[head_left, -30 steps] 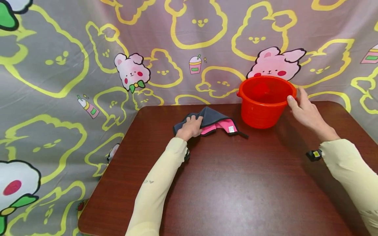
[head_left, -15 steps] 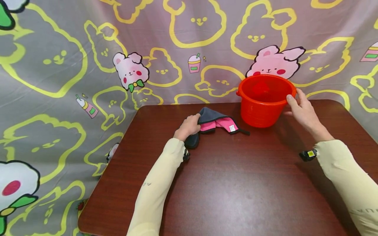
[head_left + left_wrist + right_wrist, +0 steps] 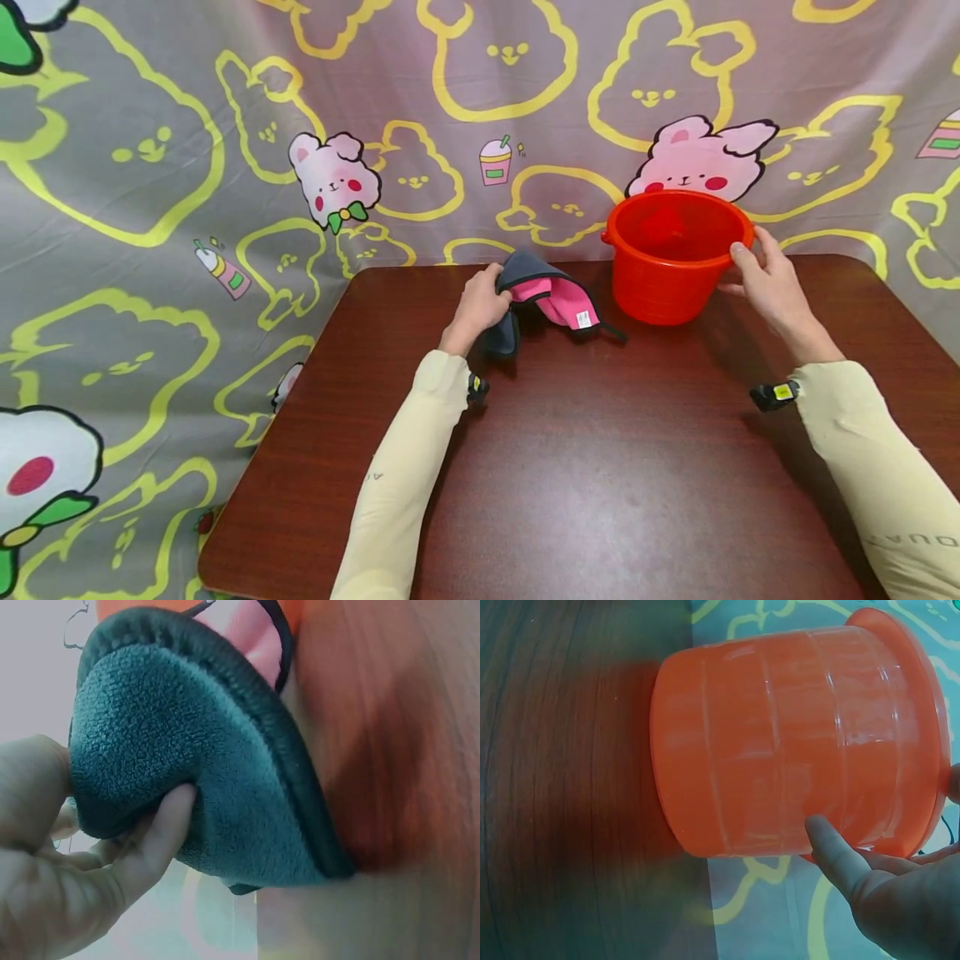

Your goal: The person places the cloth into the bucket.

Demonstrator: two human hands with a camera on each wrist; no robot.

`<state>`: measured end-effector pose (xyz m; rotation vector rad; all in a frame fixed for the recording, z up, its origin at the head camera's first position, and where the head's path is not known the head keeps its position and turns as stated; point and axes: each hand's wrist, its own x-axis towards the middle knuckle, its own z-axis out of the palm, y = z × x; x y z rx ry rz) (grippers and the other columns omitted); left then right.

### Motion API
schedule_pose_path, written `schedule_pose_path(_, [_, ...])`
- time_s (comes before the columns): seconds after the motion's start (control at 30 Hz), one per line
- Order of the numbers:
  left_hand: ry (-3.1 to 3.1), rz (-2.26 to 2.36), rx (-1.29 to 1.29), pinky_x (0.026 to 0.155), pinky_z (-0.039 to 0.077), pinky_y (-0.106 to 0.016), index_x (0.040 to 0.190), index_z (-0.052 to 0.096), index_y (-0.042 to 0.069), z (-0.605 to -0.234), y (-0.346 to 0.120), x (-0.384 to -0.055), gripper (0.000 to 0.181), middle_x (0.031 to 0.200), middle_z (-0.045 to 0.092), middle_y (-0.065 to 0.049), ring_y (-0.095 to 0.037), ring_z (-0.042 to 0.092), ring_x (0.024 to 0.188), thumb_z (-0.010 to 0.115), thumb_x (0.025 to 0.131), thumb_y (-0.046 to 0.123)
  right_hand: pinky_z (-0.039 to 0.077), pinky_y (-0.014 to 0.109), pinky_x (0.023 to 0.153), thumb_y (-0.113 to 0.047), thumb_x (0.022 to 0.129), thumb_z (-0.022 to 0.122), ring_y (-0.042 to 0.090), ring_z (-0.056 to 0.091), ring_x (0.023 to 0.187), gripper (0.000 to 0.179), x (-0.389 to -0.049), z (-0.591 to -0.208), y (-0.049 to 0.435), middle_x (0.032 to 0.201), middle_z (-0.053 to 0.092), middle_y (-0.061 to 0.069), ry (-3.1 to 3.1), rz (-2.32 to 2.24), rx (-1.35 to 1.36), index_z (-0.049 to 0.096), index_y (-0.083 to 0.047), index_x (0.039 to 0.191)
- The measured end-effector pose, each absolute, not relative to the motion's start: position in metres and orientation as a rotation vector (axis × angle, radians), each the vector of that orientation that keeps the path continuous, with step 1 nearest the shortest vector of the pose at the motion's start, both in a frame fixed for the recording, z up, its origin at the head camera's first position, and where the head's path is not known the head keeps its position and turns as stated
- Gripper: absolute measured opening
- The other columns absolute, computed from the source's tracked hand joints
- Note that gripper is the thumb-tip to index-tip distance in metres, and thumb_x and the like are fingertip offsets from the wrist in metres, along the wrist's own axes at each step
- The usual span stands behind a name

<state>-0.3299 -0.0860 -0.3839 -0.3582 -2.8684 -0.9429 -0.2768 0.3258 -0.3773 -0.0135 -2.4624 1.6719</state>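
Observation:
My left hand pinches a cleaning cloth, dark grey-blue on one face and pink on the other, with black edging. The pinched part is raised; one corner hangs below the hand, and the end with a white tag and black loop trails right toward the bucket. In the left wrist view the thumb presses into the plush face of the cloth. My right hand grips the rim of a red plastic bucket at its right side, thumb at the rim. The bucket stands upright on the table.
The dark brown wooden table has rounded corners. A grey curtain with yellow outlines and rabbit prints hangs right behind it and along the left side. The bucket stands near the table's back edge.
My left hand has gone from lying over the cloth to pinching it and lifting it slightly, so a corner now hangs down. The right hand keeps its place at the bucket's rim.

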Motion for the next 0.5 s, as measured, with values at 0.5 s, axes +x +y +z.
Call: schedule_pose_path(0.5, [-2.661, -1.128, -0.266, 0.088, 0.050, -0.039, 0.123, 0.058, 0.010, -0.366, -0.078, -0.329, 0.034, 0.110, 0.063, -0.013, -0.027, 0.059, 0.100, 0.060, 0.089, 0.016, 0.054, 0.013, 0.068, -0.040, 0.103, 0.041, -0.009, 0.061, 0.089, 0.061, -0.274, -0.379, 0.322, 0.152, 0.033, 0.023, -2.374, 1.718, -0.071, 0.016, -0.028, 0.158])
